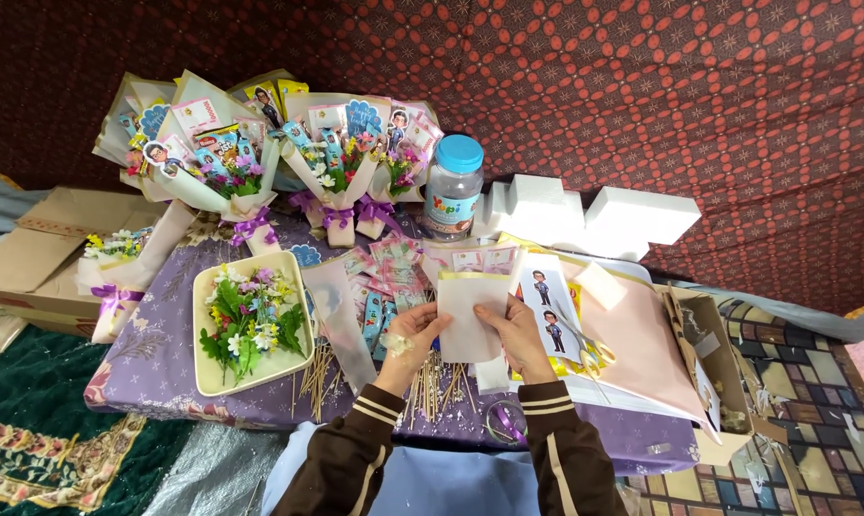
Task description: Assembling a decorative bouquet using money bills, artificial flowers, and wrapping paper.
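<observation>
Pale paper sheet [468, 315], centre of frame, held just above the worktop [155, 358]. Left hand [411, 334] has its fingers pinched on the sheet's lower left edge; right hand [514, 330] has its fingers pressed flat on the right edge. Judged light, thin and floppy, creasing easily; best held at opposite edges, not the middle. Wooden skewers [432, 387] lie below the hands. Tray of artificial flowers [250, 325] at centre left. Finished small bouquets [260, 162] at upper left, a blue-lidded jar [454, 186] beside them. White foam blocks [594, 215] at upper right.
</observation>
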